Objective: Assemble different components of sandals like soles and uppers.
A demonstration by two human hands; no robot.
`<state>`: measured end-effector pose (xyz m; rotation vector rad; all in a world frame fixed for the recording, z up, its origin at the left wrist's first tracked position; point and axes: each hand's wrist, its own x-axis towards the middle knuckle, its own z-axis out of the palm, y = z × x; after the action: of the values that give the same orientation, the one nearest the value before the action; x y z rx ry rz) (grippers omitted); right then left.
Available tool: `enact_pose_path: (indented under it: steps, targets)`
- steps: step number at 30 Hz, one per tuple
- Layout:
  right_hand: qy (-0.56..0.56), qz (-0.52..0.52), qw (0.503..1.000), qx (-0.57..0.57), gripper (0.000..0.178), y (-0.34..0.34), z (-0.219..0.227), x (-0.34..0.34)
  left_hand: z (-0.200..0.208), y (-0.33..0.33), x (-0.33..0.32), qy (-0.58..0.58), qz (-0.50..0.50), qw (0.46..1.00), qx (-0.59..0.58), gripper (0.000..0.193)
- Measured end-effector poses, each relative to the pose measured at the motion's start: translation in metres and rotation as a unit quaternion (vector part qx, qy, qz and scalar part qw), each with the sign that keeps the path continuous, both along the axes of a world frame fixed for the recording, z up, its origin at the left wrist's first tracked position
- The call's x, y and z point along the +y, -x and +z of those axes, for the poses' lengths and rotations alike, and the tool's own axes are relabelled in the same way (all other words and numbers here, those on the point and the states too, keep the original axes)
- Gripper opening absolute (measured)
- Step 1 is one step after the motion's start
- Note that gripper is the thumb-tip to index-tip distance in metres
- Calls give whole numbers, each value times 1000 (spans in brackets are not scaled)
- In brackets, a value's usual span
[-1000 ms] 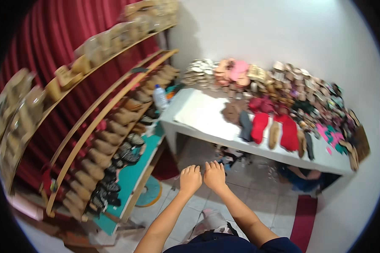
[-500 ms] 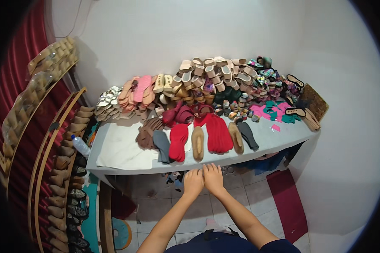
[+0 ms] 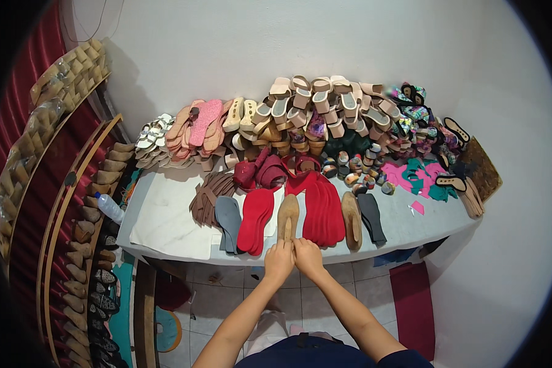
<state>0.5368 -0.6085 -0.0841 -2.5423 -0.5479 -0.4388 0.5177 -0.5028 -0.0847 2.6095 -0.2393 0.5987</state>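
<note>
My left hand (image 3: 279, 260) and my right hand (image 3: 307, 256) lie side by side at the table's front edge, backs up, fingers pointing forward and thumb sides nearly meeting. Nothing shows in either hand. Their fingertips overlap the near end of a tan shoe last (image 3: 288, 211); I cannot tell whether they touch it. Left of this last are red sole pieces (image 3: 256, 222) and grey ones (image 3: 228, 224). To its right lie a stack of red soles (image 3: 322, 214), a second tan last (image 3: 351, 221) and dark grey soles (image 3: 372, 219).
Heaped sandals (image 3: 325, 104) line the table's back along the wall. Brown straps (image 3: 213, 197), dark red uppers (image 3: 270, 173), small patterned heels (image 3: 356, 168) and pink and green scraps (image 3: 417, 178) lie before them. At the left stand a water bottle (image 3: 110, 208) and a rack of lasts (image 3: 76, 288).
The view has shifted closer to the table. My hands, formerly just short of its front edge, now overlap the edge and the near end of the middle tan last.
</note>
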Motion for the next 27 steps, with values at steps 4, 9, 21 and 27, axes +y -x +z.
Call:
enact_pose_path:
  steps: [4,9,21,27]
  targets:
    - [-13,-9,1000,4,21,-36,-7,12,2,-36,10,5,-16,1000,-20,12]
    - [-36,-63,997,11,19,-71,-2,6,-1,-83,8,36,-90,995,12,14]
    - [-2,-166,986,14,22,-120,-13,-56,-47,-172,-48,81,-83,934,338,46]
    - [16,-78,997,15,22,-153,-17,-95,-73,-195,-65,159,-23,914,373,63]
